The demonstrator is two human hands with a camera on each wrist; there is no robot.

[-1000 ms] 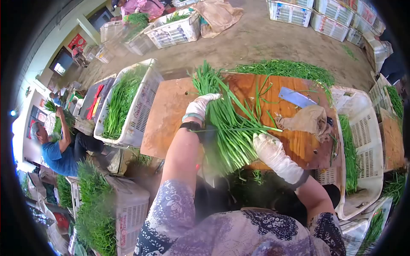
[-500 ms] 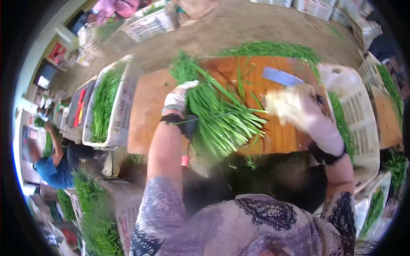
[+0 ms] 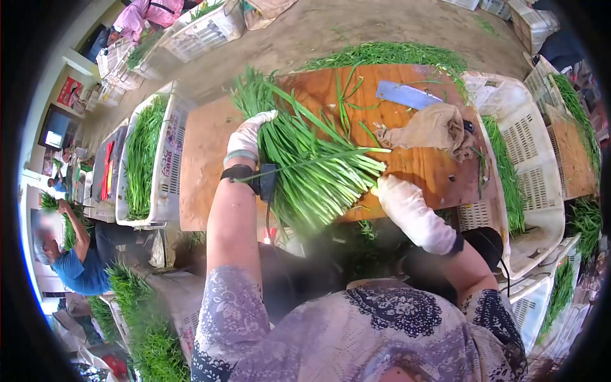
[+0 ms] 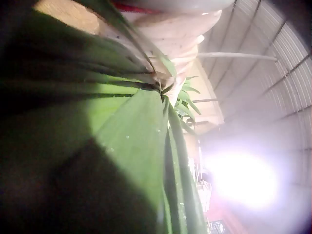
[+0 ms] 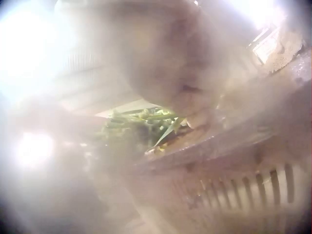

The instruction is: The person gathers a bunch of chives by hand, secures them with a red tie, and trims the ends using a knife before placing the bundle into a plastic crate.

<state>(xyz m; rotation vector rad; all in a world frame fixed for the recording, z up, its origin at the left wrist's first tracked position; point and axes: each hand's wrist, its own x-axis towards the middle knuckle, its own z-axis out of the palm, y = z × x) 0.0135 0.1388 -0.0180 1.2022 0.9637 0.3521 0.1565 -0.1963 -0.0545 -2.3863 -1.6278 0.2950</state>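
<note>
A thick bunch of long green leafy stalks (image 3: 312,159) lies slanted on a wooden board (image 3: 210,153), pale cut ends to the right. My gloved left hand (image 3: 248,137) is curled round the leafy part at its upper left; in the left wrist view broad green leaves (image 4: 131,131) fill the area beside the glove (image 4: 165,39). My gloved right hand (image 3: 410,210) is at the lower right, its fingertips by the pale ends; whether they touch is unclear. The right wrist view is hazy, with the hand (image 5: 165,58) blurred above some stalks (image 5: 156,119).
On the board's right lie a wide blade (image 3: 407,95) and a brown cloth (image 3: 433,127). White crates of greens stand left (image 3: 172,165) and right (image 3: 534,172). More greens (image 3: 394,56) lie beyond the board. A person in blue (image 3: 79,267) sits at left.
My right hand moved from the stalk ends out over the cloth, then back beside the ends. The left hand keeps its grip on the bunch. The head view has shifted.
</note>
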